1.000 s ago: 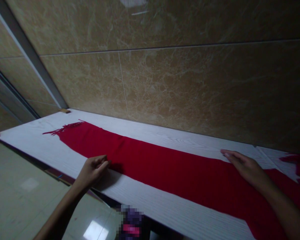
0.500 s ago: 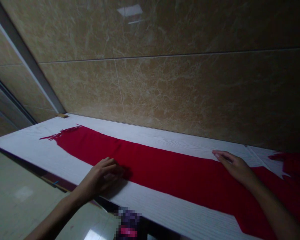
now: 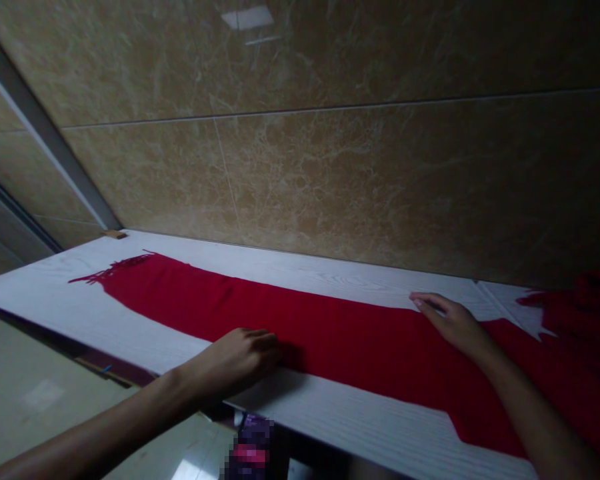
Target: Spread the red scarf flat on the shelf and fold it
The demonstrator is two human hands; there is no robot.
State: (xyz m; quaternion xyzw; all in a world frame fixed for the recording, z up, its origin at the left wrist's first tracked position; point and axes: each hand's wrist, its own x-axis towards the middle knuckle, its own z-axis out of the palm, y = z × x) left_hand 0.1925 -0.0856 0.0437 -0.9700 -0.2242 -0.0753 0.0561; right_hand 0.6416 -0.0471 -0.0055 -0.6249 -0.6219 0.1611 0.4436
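Whether the left hand (image 3: pixel 253 357) grips the red scarf (image 3: pixel 350 340) is hidden.

Fringed red cloth (image 3: pixel 350 340), white table (image 3: pixel 380 423), left hand (image 3: pixel 250 353), right hand (image 3: pixel 447 323)

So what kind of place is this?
It's indoors, maybe a workroom or shop, but I can't be sure. There's a shiny stone-patterned wall, a pale, glossy floor and a long white table with red fringed cloth spread out.
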